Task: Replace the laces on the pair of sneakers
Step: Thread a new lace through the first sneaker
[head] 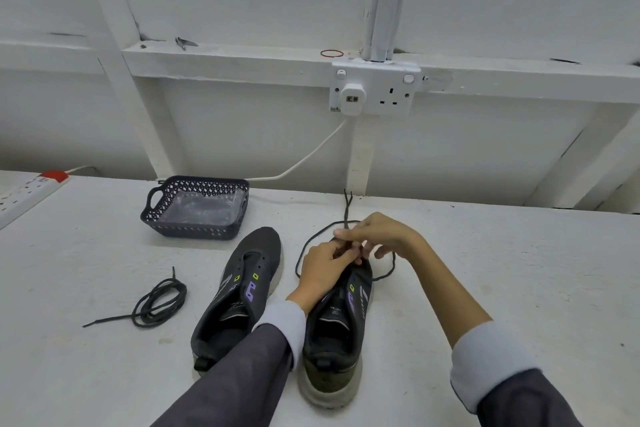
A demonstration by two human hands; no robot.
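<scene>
Two dark grey sneakers stand side by side on the white table, toes pointing away from me. The left sneaker (242, 291) has bare eyelets and no lace. Over the toe end of the right sneaker (341, 329) my left hand (323, 269) and my right hand (377, 236) meet, both pinching a dark lace (306, 248). That lace loops out on the table to either side of the shoe, and its two ends lie toward the wall. A second dark lace (157, 303) lies coiled on the table to the left.
A dark perforated basket (194, 230) holding clear plastic stands behind the left sneaker. A white power strip (24, 192) lies at the far left. A wall socket (375, 90) with a plugged-in adapter and white cable is on the wall behind.
</scene>
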